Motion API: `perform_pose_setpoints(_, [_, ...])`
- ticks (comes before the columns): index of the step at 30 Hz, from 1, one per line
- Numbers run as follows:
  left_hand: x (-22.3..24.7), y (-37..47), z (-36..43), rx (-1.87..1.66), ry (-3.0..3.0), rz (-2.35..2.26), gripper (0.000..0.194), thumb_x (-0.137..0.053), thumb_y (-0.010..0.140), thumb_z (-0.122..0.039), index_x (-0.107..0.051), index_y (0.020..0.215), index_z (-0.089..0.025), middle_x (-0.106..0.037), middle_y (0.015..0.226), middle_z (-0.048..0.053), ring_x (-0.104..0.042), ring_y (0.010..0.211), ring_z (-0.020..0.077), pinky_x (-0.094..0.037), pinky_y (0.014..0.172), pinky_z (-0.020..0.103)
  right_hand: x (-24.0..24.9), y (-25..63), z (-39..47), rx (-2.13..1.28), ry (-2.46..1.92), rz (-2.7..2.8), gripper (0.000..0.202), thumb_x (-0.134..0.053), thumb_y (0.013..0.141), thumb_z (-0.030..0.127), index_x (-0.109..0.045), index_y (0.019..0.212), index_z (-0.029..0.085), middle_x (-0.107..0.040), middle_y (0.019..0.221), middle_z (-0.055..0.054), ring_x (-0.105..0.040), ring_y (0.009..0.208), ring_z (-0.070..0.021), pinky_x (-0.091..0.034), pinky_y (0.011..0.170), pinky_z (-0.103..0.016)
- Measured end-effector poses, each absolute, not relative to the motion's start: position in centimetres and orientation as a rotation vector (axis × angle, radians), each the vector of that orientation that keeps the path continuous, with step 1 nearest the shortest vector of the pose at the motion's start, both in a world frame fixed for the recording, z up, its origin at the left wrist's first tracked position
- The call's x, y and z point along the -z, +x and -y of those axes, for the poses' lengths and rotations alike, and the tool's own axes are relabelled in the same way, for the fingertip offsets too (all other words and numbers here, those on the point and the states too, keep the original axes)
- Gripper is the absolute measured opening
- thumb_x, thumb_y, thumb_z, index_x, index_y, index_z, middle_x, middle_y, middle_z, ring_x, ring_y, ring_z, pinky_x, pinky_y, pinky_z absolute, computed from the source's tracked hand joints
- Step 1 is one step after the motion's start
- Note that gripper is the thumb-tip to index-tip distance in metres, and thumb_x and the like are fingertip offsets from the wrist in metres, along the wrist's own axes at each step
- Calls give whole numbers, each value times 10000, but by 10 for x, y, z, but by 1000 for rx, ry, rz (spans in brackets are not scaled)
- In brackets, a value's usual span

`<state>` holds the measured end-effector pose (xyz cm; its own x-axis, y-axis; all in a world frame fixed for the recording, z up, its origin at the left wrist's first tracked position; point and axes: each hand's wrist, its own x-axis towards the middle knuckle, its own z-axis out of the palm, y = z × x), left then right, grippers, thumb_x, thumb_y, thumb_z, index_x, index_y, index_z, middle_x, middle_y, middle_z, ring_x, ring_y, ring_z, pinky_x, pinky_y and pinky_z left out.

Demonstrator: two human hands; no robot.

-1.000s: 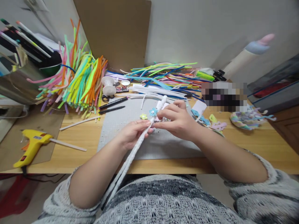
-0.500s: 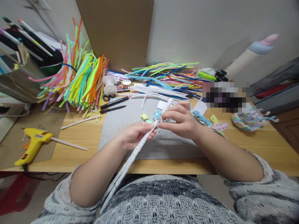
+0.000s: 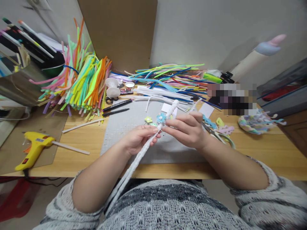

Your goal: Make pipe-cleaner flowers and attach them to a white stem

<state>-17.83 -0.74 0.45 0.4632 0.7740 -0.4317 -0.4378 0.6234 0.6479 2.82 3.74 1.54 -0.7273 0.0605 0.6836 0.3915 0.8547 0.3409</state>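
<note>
A long strip of twisted white pipe cleaners [image 3: 141,155] runs slantwise from my lap up over the grey mat. My left hand [image 3: 136,139] pinches it near its upper part, thumb on top. At the same spot, my right hand [image 3: 188,130] has its fingertips closed against the strip; its thumb is hidden. Above them the thicker upper end sticks out. A small blue flower [image 3: 161,118] shows right beside the strip; whether it is attached, I cannot tell. Left of it is a yellow-green flower [image 3: 148,119], with a mint-green piece partly hidden by the strip and fingers.
A yellow glue gun [image 3: 35,148] lies at left. Bundled coloured pipe cleaners [image 3: 81,86] and loose ones [image 3: 168,78] fill the back. Black pens [image 3: 117,107] lie on the mat's edge [image 3: 112,150]. Scissors [image 3: 222,137] are beside my right wrist, with a multicoloured braided piece [image 3: 254,123] farther right.
My right hand has shifted slightly right and down, its fingers drawn back from the strip's upper end. More of the scissors and the white card now shows. My left hand stays nearly still.
</note>
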Motion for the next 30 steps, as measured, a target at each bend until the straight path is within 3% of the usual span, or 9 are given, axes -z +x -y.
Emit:
perform_pose_setpoints(7, [-7, -179, 9, -856, 585, -811, 177, -728, 692, -242, -650, 734, -89, -621, 608, 7, -512, 441, 34, -416, 437, 142, -11, 22, -23, 518, -638, 2289, 57, -594, 857, 237, -634, 884, 268, -702, 810, 57, -509, 750, -122, -267, 771, -342])
perform_pose_setpoints(10, [-7, -180, 9, -884, 598, -840, 188, -749, 663, -246, -636, 725, -109, -636, 613, -1, -529, 447, 39, -423, 445, 150, -13, 19, -24, 464, -657, 2301, 51, -597, 855, 233, -636, 882, 252, -697, 802, 43, -506, 764, -122, -256, 765, -339])
perform_pose_setpoints(15, [-9, -180, 10, -921, 622, -877, 216, -764, 638, -265, -628, 723, -121, -649, 611, -7, -551, 453, 46, -417, 433, 144, -16, 17, -24, 499, -688, 2394, 65, -586, 859, 225, -642, 840, 251, -604, 606, 46, -423, 661, -125, -224, 724, -339])
perform_pose_setpoints(20, [-9, -178, 11, -1019, 726, -958, 244, -760, 632, -301, -603, 692, -125, -633, 584, -10, -531, 436, 52, -395, 407, 158, -22, 14, -13, 614, -554, 2476, 116, -518, 896, 213, -632, 923, 215, -589, 627, 40, -426, 679, -127, -229, 723, -344])
perform_pose_setpoints(30, [-38, -170, 32, -964, 1145, -1193, 196, -672, 724, -313, -578, 713, -141, -564, 516, -28, -510, 438, 72, -370, 401, 178, -96, 22, 12, 828, -359, 2662, 210, -489, 894, 179, -601, 721, 220, -523, 610, 21, -439, 670, -147, -270, 719, -345])
